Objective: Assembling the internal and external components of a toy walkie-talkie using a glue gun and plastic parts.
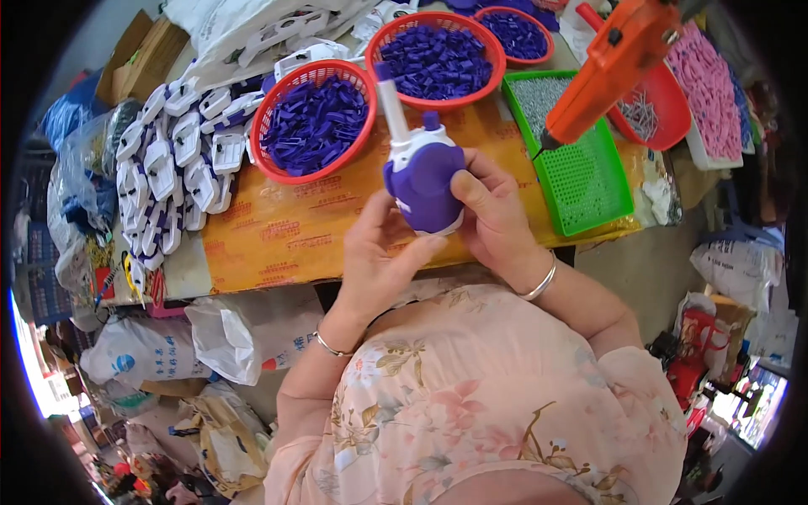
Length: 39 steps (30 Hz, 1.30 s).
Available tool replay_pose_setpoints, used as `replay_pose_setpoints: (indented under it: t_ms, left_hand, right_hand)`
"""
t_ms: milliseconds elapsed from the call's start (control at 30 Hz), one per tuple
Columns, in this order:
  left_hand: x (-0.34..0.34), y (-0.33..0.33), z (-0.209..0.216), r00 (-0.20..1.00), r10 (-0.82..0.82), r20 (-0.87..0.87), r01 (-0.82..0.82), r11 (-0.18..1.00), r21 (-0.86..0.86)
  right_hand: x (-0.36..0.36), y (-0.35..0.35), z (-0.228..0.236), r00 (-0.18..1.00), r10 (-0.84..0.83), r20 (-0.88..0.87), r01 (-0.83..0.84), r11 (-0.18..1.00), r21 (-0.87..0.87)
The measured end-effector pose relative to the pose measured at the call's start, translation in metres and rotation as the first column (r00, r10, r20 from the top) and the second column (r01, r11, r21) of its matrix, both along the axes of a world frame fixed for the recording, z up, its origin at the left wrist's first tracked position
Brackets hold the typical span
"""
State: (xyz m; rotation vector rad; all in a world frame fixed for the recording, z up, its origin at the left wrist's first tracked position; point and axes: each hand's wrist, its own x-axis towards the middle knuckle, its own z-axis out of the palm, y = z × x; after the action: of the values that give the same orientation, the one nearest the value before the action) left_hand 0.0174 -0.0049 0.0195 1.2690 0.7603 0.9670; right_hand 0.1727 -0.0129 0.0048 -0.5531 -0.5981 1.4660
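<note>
My left hand (376,257) and right hand (498,210) grasp the purple-and-white casing (427,181) over the worktop (311,215); probably light, stiff and smooth, it's best held by its broad body (431,195), not the fragile-looking white stem (393,111)

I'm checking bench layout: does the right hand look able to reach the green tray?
Probably yes: the green tray lies near the right hand, its near end clear of the orange driver, though that hand holds the purple device.
</note>
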Motion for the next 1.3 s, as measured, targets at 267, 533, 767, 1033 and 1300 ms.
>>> replay_pose_setpoints:
  t_ms: [267,533,767,1033,1300]
  left_hand:
    - [-0.001,0.004,0.003,0.928,0.137,-0.347,0.004,0.927,0.376]
    - [-0.011,0.002,0.008,0.836,0.109,-0.538,0.214,0.838,0.502]
    - [-0.012,0.006,0.014,0.845,0.139,-0.516,0.206,0.806,0.555]
    - [-0.013,0.002,-0.001,0.898,0.067,-0.435,0.087,0.942,0.324]
    - [-0.020,0.007,-0.013,0.954,0.086,-0.286,0.002,0.955,0.295]
  right_hand:
    - [0.009,0.000,-0.002,0.968,-0.150,0.200,0.146,0.989,0.035]
    - [0.025,0.002,-0.023,0.956,0.026,0.293,-0.026,1.000,-0.007]
    - [0.014,0.002,-0.020,0.981,-0.055,0.184,0.055,0.998,0.005]
    - [0.017,0.000,-0.025,0.995,-0.074,0.063,0.078,0.995,-0.055]
    - [0.017,0.004,-0.010,0.887,-0.028,0.461,0.024,1.000,0.015]
